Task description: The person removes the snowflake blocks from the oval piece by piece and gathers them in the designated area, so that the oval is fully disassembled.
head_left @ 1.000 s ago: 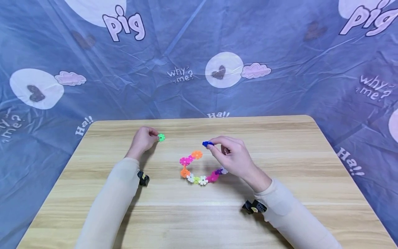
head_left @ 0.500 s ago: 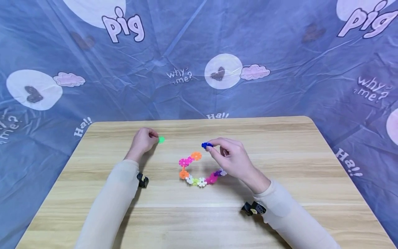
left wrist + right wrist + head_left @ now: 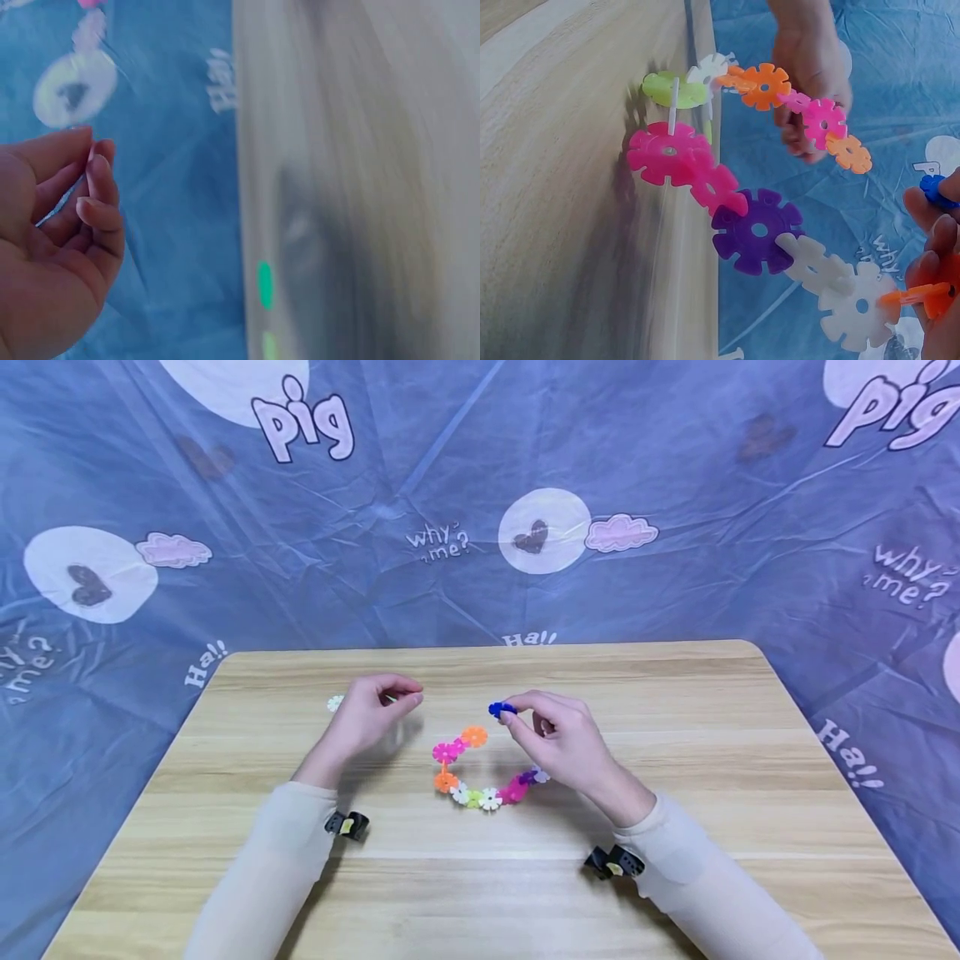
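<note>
My right hand [image 3: 562, 739] pinches a blue plastic snowflake disc [image 3: 501, 710] between thumb and index finger. From under this hand curves a chain of interlocked snowflake discs, with a purple disc [image 3: 757, 231], a white one [image 3: 861, 305] and an orange end disc [image 3: 474, 737]. In the right wrist view, another orange disc [image 3: 919, 294] on the chain reaches into the right fingers. My left hand [image 3: 367, 710] hovers left of the chain, thumb and fingertips together, with no disc showing between them. Behind it, a green disc [image 3: 265, 285] lies on the table.
A pale green disc [image 3: 335, 702] lies beside the left hand on the wooden table [image 3: 450, 902]. A blue printed cloth [image 3: 337, 568] hangs behind the table's far edge. Black wrist cameras [image 3: 347, 825] sit on both sleeves.
My left hand has moved off the green disc, to the right and toward me, leaving that disc on the table and uncovering the pale green one. The right hand has stayed nearly still.
</note>
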The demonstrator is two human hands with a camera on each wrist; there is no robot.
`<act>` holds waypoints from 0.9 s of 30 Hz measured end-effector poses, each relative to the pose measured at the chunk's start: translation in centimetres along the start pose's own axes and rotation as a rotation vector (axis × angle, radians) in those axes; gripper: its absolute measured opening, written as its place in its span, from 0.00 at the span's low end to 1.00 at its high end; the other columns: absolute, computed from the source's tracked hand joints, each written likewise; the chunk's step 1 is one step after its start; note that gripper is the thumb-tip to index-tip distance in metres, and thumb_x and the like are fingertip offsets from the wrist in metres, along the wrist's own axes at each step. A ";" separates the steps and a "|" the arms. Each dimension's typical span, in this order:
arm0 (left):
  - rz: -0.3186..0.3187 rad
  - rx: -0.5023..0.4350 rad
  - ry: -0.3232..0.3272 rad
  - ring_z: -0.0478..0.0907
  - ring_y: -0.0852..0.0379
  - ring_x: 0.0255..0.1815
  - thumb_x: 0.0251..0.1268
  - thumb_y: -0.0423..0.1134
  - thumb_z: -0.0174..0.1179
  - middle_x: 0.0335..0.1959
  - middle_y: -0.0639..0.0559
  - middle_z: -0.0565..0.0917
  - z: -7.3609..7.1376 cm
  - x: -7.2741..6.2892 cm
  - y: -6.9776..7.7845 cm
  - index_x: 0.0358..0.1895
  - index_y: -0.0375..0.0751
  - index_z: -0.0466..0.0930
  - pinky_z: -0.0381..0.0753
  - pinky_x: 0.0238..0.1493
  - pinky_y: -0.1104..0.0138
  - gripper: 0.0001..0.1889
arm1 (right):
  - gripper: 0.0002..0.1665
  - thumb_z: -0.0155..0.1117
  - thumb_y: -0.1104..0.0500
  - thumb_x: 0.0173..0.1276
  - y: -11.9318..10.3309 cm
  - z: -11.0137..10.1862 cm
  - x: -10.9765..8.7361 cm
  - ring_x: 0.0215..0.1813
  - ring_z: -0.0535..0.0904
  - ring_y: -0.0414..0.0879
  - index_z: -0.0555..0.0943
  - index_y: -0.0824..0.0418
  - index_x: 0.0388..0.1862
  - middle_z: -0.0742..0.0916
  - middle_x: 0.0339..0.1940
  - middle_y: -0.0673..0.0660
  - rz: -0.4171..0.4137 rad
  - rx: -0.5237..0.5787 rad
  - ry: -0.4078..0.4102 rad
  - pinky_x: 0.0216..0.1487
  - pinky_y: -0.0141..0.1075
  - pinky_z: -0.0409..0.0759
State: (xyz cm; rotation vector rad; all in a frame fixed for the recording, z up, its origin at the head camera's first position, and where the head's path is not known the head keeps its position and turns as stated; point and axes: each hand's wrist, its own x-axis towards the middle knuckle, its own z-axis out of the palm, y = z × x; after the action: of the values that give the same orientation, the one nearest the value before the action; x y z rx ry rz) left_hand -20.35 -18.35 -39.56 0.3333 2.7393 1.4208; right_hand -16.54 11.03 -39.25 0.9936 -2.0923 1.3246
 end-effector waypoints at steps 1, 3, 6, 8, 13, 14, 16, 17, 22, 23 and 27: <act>0.022 -0.009 0.006 0.78 0.51 0.35 0.68 0.40 0.66 0.39 0.51 0.86 0.2 -0.2 0.5 0.49 0.43 0.86 0.80 0.35 0.64 0.10 | 0.08 0.70 0.69 0.63 0.0 0.0 0.0 0.20 0.66 0.36 0.88 0.62 0.41 0.88 0.30 0.49 -0.001 0.002 0.000 0.20 0.25 0.63; 0.077 -0.025 0.017 0.79 0.51 0.34 0.67 0.39 0.67 0.38 0.51 0.87 0.6 -0.6 1.4 0.47 0.43 0.87 0.79 0.33 0.66 0.09 | 0.08 0.70 0.68 0.63 -0.1 0.0 0.0 0.20 0.67 0.36 0.88 0.62 0.41 0.88 0.30 0.48 0.001 -0.002 0.000 0.21 0.25 0.63; 0.147 -0.082 0.028 0.79 0.49 0.33 0.67 0.37 0.67 0.37 0.51 0.87 1.3 -1.3 2.6 0.46 0.42 0.88 0.78 0.31 0.67 0.08 | 0.08 0.71 0.68 0.64 -0.1 0.0 0.0 0.20 0.67 0.36 0.88 0.61 0.41 0.88 0.30 0.48 0.002 -0.004 -0.001 0.21 0.24 0.63; 0.192 -0.120 0.029 0.78 0.48 0.33 0.66 0.37 0.67 0.37 0.51 0.87 1.9 -1.6 3.3 0.45 0.42 0.88 0.78 0.32 0.66 0.07 | 0.08 0.71 0.69 0.63 -0.1 0.0 0.1 0.20 0.67 0.36 0.88 0.61 0.41 0.88 0.30 0.49 0.000 -0.002 0.001 0.21 0.25 0.63; 0.276 -0.169 0.015 0.78 0.52 0.33 0.66 0.37 0.68 0.38 0.56 0.87 3.2 -2.3 5.0 0.44 0.44 0.88 0.79 0.33 0.64 0.06 | 0.08 0.70 0.69 0.63 -0.1 0.1 0.0 0.20 0.67 0.36 0.87 0.61 0.41 0.88 0.30 0.50 -0.008 0.008 0.001 0.20 0.25 0.63; 0.293 -0.172 0.012 0.78 0.53 0.32 0.66 0.37 0.68 0.38 0.57 0.87 3.4 -2.3 5.2 0.44 0.45 0.88 0.79 0.33 0.64 0.06 | 0.08 0.70 0.69 0.63 -0.1 0.0 0.1 0.20 0.67 0.36 0.87 0.61 0.41 0.88 0.30 0.49 -0.010 0.008 0.000 0.20 0.25 0.63; 0.327 -0.178 0.006 0.78 0.55 0.32 0.66 0.36 0.68 0.38 0.58 0.87 3.7 -2.3 5.6 0.44 0.45 0.89 0.79 0.33 0.65 0.06 | 0.08 0.70 0.68 0.64 -0.1 0.0 0.0 0.20 0.66 0.35 0.88 0.61 0.41 0.87 0.30 0.48 -0.010 0.006 -0.002 0.20 0.24 0.62; 0.345 -0.181 0.003 0.78 0.56 0.32 0.66 0.36 0.68 0.38 0.58 0.87 3.9 -2.3 5.8 0.44 0.44 0.89 0.79 0.33 0.66 0.06 | 0.08 0.70 0.69 0.63 -0.1 0.0 0.1 0.20 0.66 0.36 0.88 0.61 0.41 0.87 0.29 0.48 -0.012 0.007 -0.002 0.20 0.24 0.62; 0.399 -0.197 -0.015 0.77 0.56 0.30 0.66 0.36 0.68 0.37 0.57 0.86 4.6 -2.2 6.3 0.44 0.42 0.89 0.78 0.32 0.67 0.06 | 0.09 0.71 0.69 0.63 -0.1 0.0 0.0 0.19 0.64 0.35 0.87 0.60 0.41 0.86 0.27 0.48 -0.013 0.007 -0.005 0.20 0.25 0.60; 0.404 -0.201 -0.016 0.76 0.56 0.30 0.67 0.36 0.67 0.37 0.57 0.86 4.7 -2.2 6.4 0.44 0.42 0.89 0.78 0.31 0.67 0.06 | 0.09 0.71 0.69 0.62 -0.1 0.0 0.0 0.19 0.64 0.36 0.87 0.60 0.41 0.86 0.27 0.48 -0.014 0.010 -0.004 0.20 0.25 0.60; 0.424 -0.206 -0.018 0.75 0.56 0.28 0.67 0.36 0.67 0.36 0.58 0.86 5.1 -2.0 6.6 0.43 0.45 0.89 0.76 0.29 0.67 0.06 | 0.09 0.71 0.69 0.63 -0.2 -0.1 0.0 0.20 0.64 0.35 0.87 0.60 0.41 0.86 0.27 0.47 -0.010 0.014 -0.006 0.20 0.25 0.60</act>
State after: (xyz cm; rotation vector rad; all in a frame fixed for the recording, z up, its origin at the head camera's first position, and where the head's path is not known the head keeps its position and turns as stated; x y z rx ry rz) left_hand -16.55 -11.00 -37.26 0.9535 2.5744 1.7573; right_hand -16.40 11.08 -39.15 1.0136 -2.0828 1.3342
